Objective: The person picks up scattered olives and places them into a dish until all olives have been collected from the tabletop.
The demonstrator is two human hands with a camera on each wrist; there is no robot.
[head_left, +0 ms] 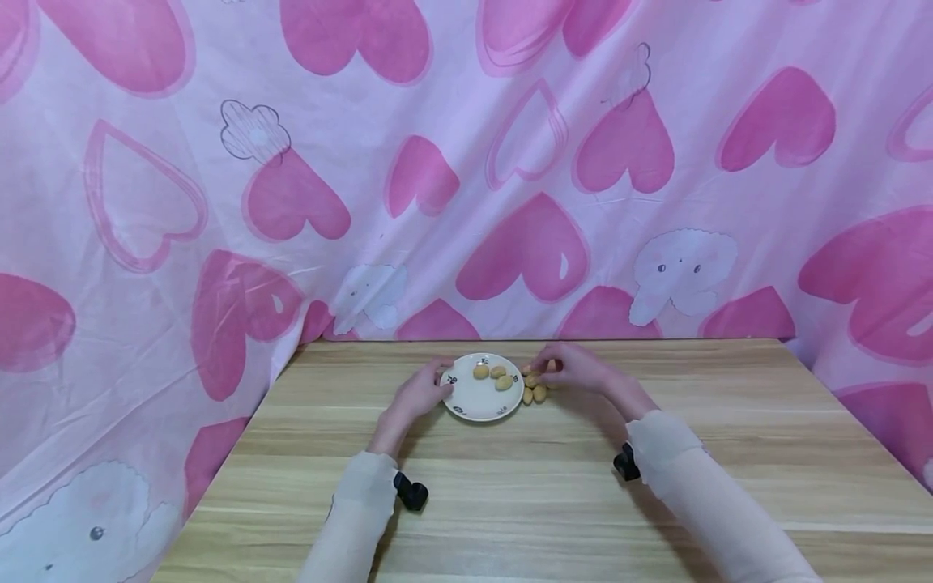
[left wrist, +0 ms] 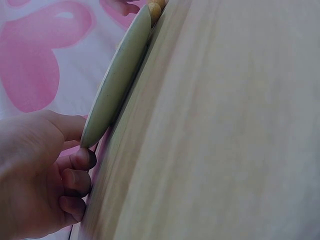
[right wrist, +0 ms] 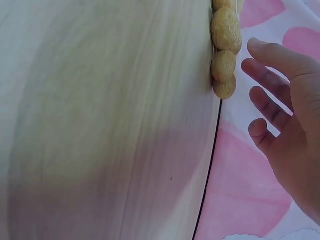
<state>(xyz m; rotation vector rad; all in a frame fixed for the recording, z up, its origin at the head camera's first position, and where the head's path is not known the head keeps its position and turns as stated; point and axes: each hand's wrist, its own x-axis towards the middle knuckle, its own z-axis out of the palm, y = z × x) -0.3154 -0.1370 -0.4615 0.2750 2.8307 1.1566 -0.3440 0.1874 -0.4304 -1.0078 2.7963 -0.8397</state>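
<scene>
My left hand (head_left: 425, 387) grips the left rim of a white round plate (head_left: 477, 405) with small dark motifs around its edge. In the left wrist view, thumb and fingers meet at the near edge of the plate (left wrist: 112, 82). Three small tan oval lumps (head_left: 481, 372) lie in the plate's far half; their exact kind I cannot tell. A cluster of similar rough-skinned lumps (head_left: 539, 393) sits on the table just right of the plate. Over that cluster hovers my right hand (head_left: 576, 369), its fingers loosely bent and apart from the lumps (right wrist: 225, 30), with nothing seen between them.
The wood-grain table (head_left: 510, 502) ends at a back edge close behind the plate. A pink and white heart-patterned cloth (head_left: 437, 259) hangs behind and along both sides. Each wrist wears a small black camera (head_left: 411, 492).
</scene>
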